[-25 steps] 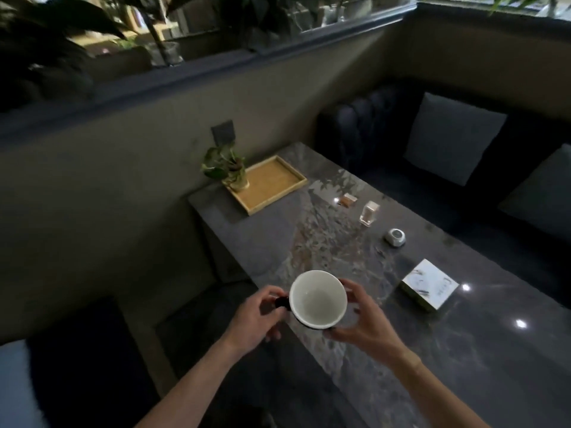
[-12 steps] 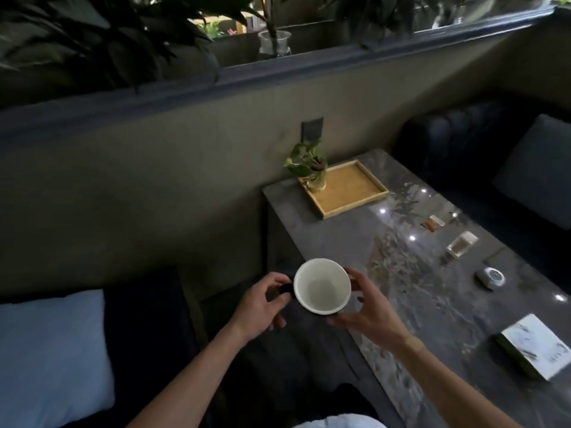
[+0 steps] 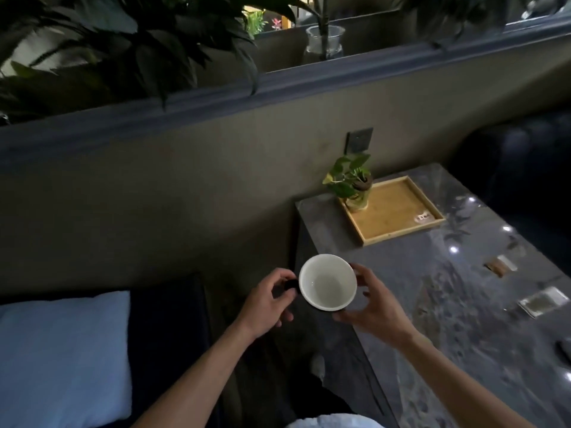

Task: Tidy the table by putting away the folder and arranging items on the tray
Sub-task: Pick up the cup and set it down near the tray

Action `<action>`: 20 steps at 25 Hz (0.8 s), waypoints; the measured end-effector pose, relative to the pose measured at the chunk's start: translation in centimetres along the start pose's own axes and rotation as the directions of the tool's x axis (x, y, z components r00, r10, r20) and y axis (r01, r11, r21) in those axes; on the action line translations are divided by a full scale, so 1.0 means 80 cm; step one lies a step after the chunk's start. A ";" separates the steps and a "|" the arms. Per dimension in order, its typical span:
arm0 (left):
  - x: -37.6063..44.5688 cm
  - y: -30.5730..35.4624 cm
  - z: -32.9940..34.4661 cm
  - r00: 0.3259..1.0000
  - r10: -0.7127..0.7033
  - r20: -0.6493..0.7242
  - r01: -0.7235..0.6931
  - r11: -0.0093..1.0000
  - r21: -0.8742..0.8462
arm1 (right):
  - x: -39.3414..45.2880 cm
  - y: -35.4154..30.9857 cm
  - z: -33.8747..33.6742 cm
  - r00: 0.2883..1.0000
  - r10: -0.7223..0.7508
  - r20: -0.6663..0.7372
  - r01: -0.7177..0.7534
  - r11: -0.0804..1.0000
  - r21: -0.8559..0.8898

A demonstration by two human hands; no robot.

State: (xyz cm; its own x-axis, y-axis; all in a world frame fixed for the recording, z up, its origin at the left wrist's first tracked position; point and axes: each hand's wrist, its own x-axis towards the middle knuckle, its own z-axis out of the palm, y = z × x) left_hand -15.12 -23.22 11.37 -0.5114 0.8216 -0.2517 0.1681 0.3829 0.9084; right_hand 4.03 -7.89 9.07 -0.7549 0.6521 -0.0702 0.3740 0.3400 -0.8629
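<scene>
- A cup (image 3: pixel 327 282), white inside and dark outside, is held in the air over the near left edge of the table (image 3: pixel 401 273), roughly at the centre of the view.
- The left hand (image 3: pixel 265 301) is closed on the cup's dark handle, which points toward 9 o'clock; the right hand (image 3: pixel 374 307) is curled around the cup's wall from the 3 o'clock side, its fingers bearing on the outside.
- The cup is kept nearly upright, mouth turned up toward the camera, so its long axis runs close to vertical; it appears empty.
- The wooden tray (image 3: pixel 398 233) lies at 1 o'clock from the cup, well apart, with a small potted plant (image 3: pixel 352 183) in its far left corner and most of its floor bare.
- The step in hand is judged to be the carrying of the cup to the tray.
- The next move calls for the cup to be carried toward 1 o'clock, kept level, and lowered onto the bare floor clear of the plant.
- No folder is seen.
</scene>
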 end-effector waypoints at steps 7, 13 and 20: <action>0.105 0.038 0.007 0.999 -0.022 0.048 0.019 0.999 0.043 | 0.079 0.019 -0.041 0.999 0.035 -0.033 -0.033 0.998 0.046; 0.194 0.074 0.044 0.983 -0.033 0.181 0.010 0.992 0.128 | 0.107 0.051 -0.084 0.975 0.107 -0.196 -0.092 0.992 0.083; 0.261 0.101 0.095 0.940 0.001 0.342 -0.072 0.978 0.195 | 0.100 0.075 -0.117 0.912 0.194 -0.360 -0.163 0.980 0.117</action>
State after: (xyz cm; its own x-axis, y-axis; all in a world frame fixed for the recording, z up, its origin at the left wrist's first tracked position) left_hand -18.01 0.24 10.94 -0.1922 0.9167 -0.3503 0.3654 0.3981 0.8414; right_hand 5.31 5.73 8.03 -0.4220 0.9051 -0.0516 0.4263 0.1479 -0.8924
